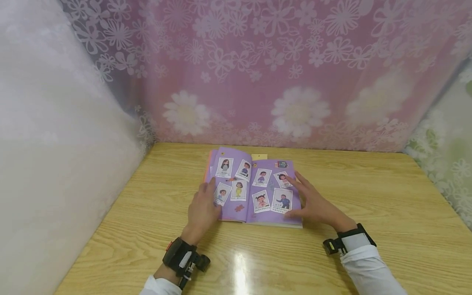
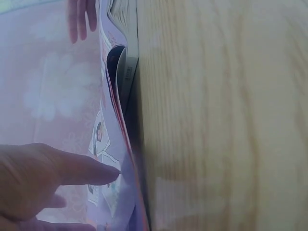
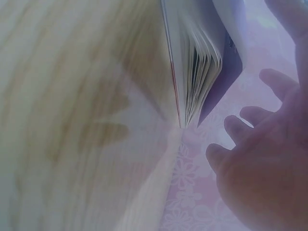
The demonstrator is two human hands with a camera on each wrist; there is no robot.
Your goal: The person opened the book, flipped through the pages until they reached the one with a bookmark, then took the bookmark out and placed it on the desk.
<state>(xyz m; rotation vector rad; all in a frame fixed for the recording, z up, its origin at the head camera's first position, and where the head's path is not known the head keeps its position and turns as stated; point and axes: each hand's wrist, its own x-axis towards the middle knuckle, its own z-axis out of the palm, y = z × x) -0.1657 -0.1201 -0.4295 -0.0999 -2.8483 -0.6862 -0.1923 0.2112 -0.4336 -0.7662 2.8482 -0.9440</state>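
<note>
While the book (image 1: 251,190) lay open on the desk (image 1: 147,233), toward its far side, a hand was at each side of it. The left hand (image 1: 203,205) rested on the lower outer part of the left page (image 1: 233,157), fingers extended away from the wearer, thumb set inward on the purple paper; no pinch was visible. The right hand (image 1: 315,205) was spread at the outer edge of the right page (image 1: 273,219), fingers and thumb well apart. In the head view its fingertips overlapped that page; contact with the paper could not be told. Seen from the left wrist, the leaves arched near the spine, with a gap beneath. Both pages bore framed cartoon figures (image 1: 282,200) with captions. A small yellow paper (image 1: 259,157) showed just beyond the book's far edge. Noted also: black wrist straps (image 1: 178,256), white sleeves (image 1: 372,268), pink flowered curtain (image 1: 236,90) behind the desk.
</note>
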